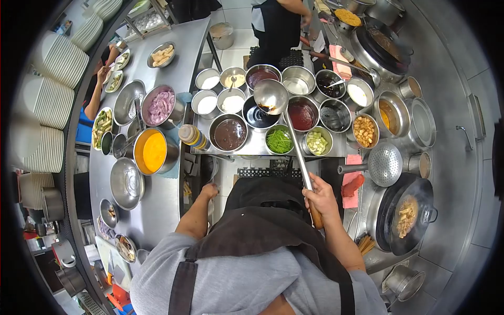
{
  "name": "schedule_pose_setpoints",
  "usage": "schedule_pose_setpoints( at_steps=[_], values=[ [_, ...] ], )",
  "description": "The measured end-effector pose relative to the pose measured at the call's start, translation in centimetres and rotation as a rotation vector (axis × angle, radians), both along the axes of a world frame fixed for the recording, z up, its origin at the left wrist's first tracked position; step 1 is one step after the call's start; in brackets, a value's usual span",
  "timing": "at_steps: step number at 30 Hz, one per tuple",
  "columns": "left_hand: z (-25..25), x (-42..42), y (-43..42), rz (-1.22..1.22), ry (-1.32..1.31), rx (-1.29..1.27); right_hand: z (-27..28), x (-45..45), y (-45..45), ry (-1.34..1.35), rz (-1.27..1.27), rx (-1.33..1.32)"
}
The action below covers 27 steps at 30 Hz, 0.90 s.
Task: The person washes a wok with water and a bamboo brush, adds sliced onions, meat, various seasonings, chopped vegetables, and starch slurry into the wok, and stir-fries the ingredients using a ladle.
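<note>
My right hand point(321, 197) is wrapped round the wooden grip of a long-handled ladle point(298, 149). The ladle's steel bowl, with a little dark liquid in it, hangs over the tubs, above a pot of dark sauce point(257, 118). Close by are a pot of red sauce point(303, 116), a tub of chopped green herbs point(279, 141) and a tub of diced pale-green vegetable point(318, 142). My left hand point(210, 190) is low beside my apron, its fingers curled with nothing visible in them. A squeeze bottle point(191, 136) stands beyond it.
At right, a wok point(407, 218) holds browned pieces, near a perforated strainer point(385, 165). A left counter point(173, 58) carries a pot of yellow liquid point(154, 151) and sliced onions point(159, 106). One person point(275, 26) stands ahead; another person's arm point(98, 86) reaches in at left.
</note>
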<state>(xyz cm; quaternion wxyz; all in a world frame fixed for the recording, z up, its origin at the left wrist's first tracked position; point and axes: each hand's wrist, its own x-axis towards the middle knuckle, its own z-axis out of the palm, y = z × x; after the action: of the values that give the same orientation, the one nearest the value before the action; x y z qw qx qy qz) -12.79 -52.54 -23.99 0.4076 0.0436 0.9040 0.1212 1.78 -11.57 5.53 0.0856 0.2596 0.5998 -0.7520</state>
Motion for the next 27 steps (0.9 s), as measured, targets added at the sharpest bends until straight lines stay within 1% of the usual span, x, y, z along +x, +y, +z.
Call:
schedule_pose_setpoints(
  at_steps=[2,3,5,6,7,8,9,11,13,14,15,17,18,20,21,22,24,25,26,27],
  values=[
    [0.0,1.0,-1.3,-0.224,-0.031,-0.063,0.1,0.3,0.1,0.012,-0.025,-0.058],
    [-0.8,1.4,-2.2,-0.237,-0.029,-0.063,0.2,0.5,0.2,0.015,-0.038,-0.059],
    [-3.2,1.8,-3.3,-0.422,-0.009,-0.047,0.5,1.4,0.4,0.021,-0.089,-0.222],
    [-2.7,1.8,-3.0,-0.388,-0.003,-0.049,1.2,2.0,0.6,0.032,-0.138,-0.218],
    [-2.2,1.7,-2.3,-0.375,0.006,-0.047,2.3,3.0,0.7,0.042,-0.161,-0.326],
    [-5.5,1.7,-4.0,-0.487,0.022,-0.008,3.2,4.2,0.9,0.062,-0.200,-0.428],
    [-8.0,-0.2,-4.0,-0.616,0.034,0.036,3.7,5.7,0.9,0.081,-0.256,-0.473],
    [-2.1,-2.6,1.2,-1.296,0.069,0.101,5.7,8.9,1.2,0.133,-0.365,-0.528],
    [2.4,-2.0,4.8,-0.718,-0.004,0.161,7.3,12.9,1.0,0.201,-0.507,-0.527],
    [3.1,-1.9,5.7,-0.407,-0.047,0.173,8.1,14.9,0.7,0.233,-0.585,-0.477],
    [2.0,-2.8,6.2,-0.466,-0.052,0.180,8.9,16.7,0.5,0.259,-0.647,-0.430],
    [-3.9,-6.3,6.6,-0.706,-0.021,0.092,10.2,20.2,0.2,0.259,-0.851,-0.276],
    [-5.4,-7.6,7.6,-0.734,-0.018,0.097,10.3,21.9,0.3,0.262,-0.931,-0.186],
    [-7.0,-9.5,10.1,-1.256,0.181,-0.015,9.6,24.6,0.6,0.191,-1.129,0.018],
    [-4.1,-8.3,12.8,-0.981,0.130,-0.059,8.5,26.1,1.2,0.143,-1.204,0.083],
    [-4.1,-8.6,14.0,-0.994,0.139,-0.051,7.5,27.3,2.0,0.152,-1.218,0.090],
    [-5.2,-9.4,16.0,-0.965,0.075,0.154,5.0,30.0,4.2,-0.111,-1.256,0.371],
    [-5.3,-9.4,17.2,-1.021,0.039,0.102,3.1,31.7,5.5,-0.104,-1.265,0.376],
    [-5.4,-9.4,18.4,-1.078,0.003,0.052,0.9,33.5,6.9,-0.407,-1.122,0.683],
    [-5.2,-8.6,19.8,-1.171,0.064,0.044,-0.6,34.9,8.2,-0.709,-0.946,0.977]
  ],
)
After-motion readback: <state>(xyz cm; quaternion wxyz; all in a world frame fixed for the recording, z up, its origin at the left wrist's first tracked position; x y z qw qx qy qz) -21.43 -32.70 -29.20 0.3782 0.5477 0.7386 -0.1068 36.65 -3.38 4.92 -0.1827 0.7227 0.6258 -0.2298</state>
